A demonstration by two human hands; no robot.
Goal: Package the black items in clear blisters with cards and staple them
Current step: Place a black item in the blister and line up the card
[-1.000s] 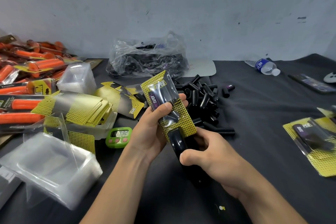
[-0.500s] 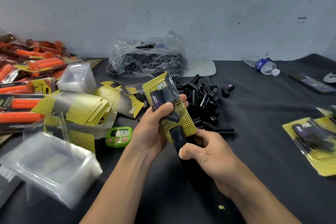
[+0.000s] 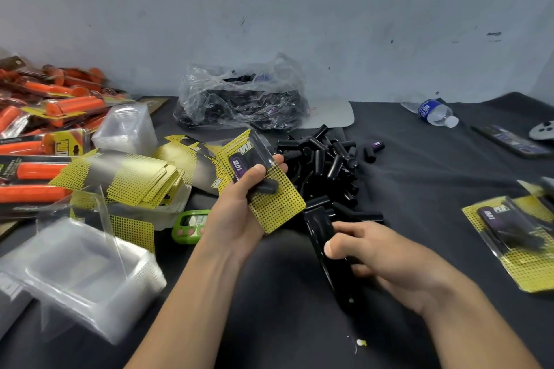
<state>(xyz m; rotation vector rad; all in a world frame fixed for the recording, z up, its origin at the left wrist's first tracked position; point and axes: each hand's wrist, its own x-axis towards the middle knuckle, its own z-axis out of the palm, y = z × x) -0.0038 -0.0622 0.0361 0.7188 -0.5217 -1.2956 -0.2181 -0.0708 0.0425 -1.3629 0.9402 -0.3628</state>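
My left hand [image 3: 239,207] grips a blister pack [image 3: 274,195], a yellow dotted card under a clear blister with a black item inside, held tilted above the table's middle. Lower and to the right, my right hand [image 3: 380,255] curls round a black stapler [image 3: 320,228]. The stapler's nose sits just below the pack's lower corner, apart from it. A heap of loose black items [image 3: 326,159] lies behind both hands. Finished packs [image 3: 515,234] lie at the right edge.
Stacked clear blisters [image 3: 81,275] and yellow cards [image 3: 132,177] lie at the left, orange packaged goods [image 3: 51,111] beyond them. A plastic bag of black items [image 3: 242,99] sits at the back, a water bottle [image 3: 431,111] back right, a green timer [image 3: 189,225] near my left wrist.
The stapler has come off the pack's lower edge: my right hand drew it down and to the right, while my left hand turned the pack slightly.
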